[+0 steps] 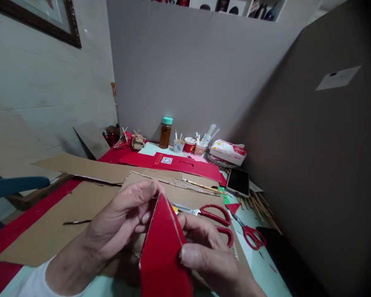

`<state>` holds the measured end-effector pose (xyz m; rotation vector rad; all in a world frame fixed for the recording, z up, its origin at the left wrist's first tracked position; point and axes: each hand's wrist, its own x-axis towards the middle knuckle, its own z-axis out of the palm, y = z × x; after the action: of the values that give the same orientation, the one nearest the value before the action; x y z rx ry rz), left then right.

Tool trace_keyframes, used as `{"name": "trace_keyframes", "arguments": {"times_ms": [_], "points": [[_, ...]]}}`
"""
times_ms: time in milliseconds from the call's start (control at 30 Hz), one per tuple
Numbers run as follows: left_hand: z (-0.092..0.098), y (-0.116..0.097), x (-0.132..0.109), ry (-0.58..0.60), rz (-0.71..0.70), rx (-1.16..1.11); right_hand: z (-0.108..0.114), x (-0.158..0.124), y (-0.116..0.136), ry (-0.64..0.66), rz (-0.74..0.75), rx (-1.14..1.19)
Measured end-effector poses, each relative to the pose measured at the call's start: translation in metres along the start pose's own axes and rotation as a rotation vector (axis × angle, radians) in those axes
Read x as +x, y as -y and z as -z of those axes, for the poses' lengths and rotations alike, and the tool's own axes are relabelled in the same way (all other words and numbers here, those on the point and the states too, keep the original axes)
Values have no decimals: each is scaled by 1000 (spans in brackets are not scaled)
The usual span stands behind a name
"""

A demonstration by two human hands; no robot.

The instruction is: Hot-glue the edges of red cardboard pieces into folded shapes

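Observation:
A piece of red cardboard with a pointed top and pale cut edges stands up between my hands at the bottom middle. My left hand pinches it near the tip, thumb and fingers closed there. Lower down, my right hand grips its right edge, the thumb on the red face and the fingers behind. Just behind the right hand lie red-handled scissors, their blades pointing left and partly hidden. A second pair of red-handled scissors rests farther right, with a small red scrap at its tips.
Flat brown cardboard covers the table's left and middle. Behind it lies a red sheet with a QR code. A bottle, cups of pens and a tissue pack stand at the back. A phone and sticks lie right.

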<state>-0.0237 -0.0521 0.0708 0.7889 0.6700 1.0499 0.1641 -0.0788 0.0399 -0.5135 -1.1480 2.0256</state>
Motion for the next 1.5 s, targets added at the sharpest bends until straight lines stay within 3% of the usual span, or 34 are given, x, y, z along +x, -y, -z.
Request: {"name": "trace_keyframes", "arguments": {"times_ms": [200,333,667,867,1100,1267,1500], "points": [[0,1,1,109,58,-21,1,2,-4,-36,-8,83],[-2,-1,-2,128,-34,-65,-4,4,0,-82,-51,63],[-1,5,2,53,-61,-53,-5,9,-14,-180,-26,152],[-1,7,5,-9,-106,-13,-10,6,-15,-139,3,211],[-3,9,9,-64,-179,33,-4,13,-25,-187,45,212],[-3,15,23,-93,-218,36,-5,22,-21,-219,133,232],[-2,18,24,-71,-235,23,-9,17,-8,-253,96,243]]}}
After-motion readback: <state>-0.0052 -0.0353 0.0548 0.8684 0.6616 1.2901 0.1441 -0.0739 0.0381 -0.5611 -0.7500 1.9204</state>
